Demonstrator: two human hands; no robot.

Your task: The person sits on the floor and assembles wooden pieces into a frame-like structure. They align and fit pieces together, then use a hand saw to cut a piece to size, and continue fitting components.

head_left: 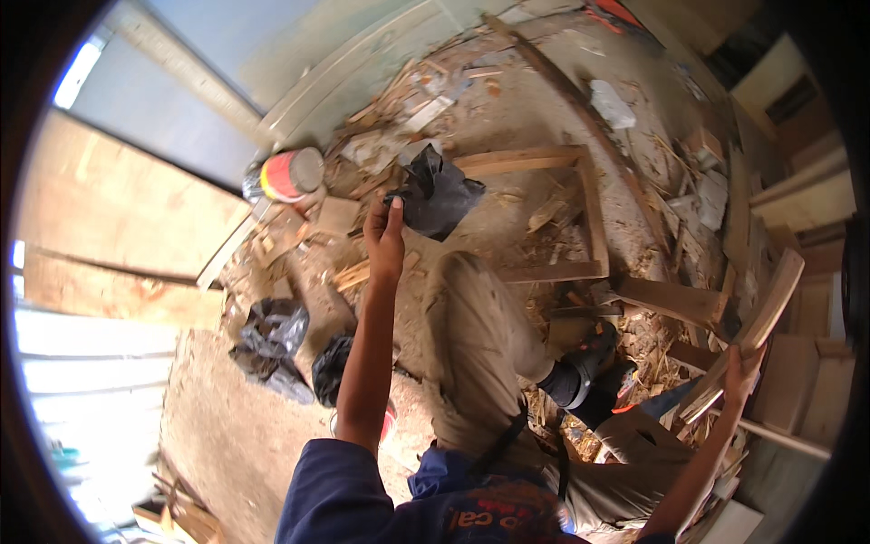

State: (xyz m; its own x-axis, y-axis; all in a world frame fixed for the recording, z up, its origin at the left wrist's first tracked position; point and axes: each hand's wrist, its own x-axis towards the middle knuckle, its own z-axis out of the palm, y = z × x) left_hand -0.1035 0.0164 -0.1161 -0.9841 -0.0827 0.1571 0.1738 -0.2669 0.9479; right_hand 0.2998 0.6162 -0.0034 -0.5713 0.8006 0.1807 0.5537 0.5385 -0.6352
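My left hand (384,227) is raised ahead of me, its thumb and fingers pinched on the edge of a piece of black plastic sheet (441,195). The crumpled sheet hangs out to the right of the hand, above the littered floor. Far to the right, my right hand (744,367) is closed around a wooden board (761,304) that stands tilted beside other timber. Part of that board is hidden behind the fingers. My bent knee and shoes lie between the two hands.
A wooden frame (594,213) lies on the floor ahead, with a long beam (580,100) beyond it. A red and yellow bucket (292,174) rests on its side near the wall. Black plastic bags (276,331) sit at the left. Wood scraps and shavings (657,331) surround my feet.
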